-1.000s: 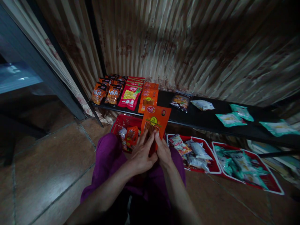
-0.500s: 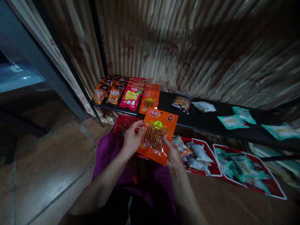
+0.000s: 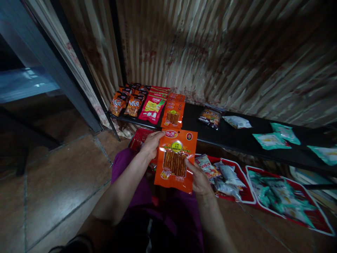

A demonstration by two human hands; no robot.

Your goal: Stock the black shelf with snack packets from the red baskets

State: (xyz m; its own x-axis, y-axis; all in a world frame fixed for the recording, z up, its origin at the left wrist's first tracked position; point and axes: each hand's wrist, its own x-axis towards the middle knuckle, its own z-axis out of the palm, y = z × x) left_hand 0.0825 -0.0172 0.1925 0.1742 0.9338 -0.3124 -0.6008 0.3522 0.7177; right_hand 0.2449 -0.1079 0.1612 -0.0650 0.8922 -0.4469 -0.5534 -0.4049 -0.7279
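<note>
The likeliest trouble, I judge, is a slip: the right hand [image 3: 200, 177], at 4 o'clock of the orange packet [image 3: 176, 163], has its grip clamped on that one edge, thumb flat on the front, and glossy film may slide or twist under so small a hold. The left hand [image 3: 152, 144] meets the packet near its 10 o'clock corner, but its fingers are partly hidden, so I cannot tell whether that grip is pinched together. A dropped packet would probably land on the purple trousers [image 3: 131, 200] at 7 o'clock or in the red basket [image 3: 135, 138] at 10. Pushed forward too low, its top edge could snag on the front of the black shelf [image 3: 192, 117]; too far, it could skew the row of matching orange packets [image 3: 173, 117] at 12 o'clock. A hard thumb might also crumple the window. The packet itself is held face up above the lap, short of the shelf: flat, bright orange and shiny, nearly straight, with a red-and-white logo at 11 o'clock, a round portrait at 1, a yellow oval between them, and a clear window showing brown sticks side by side.
</note>
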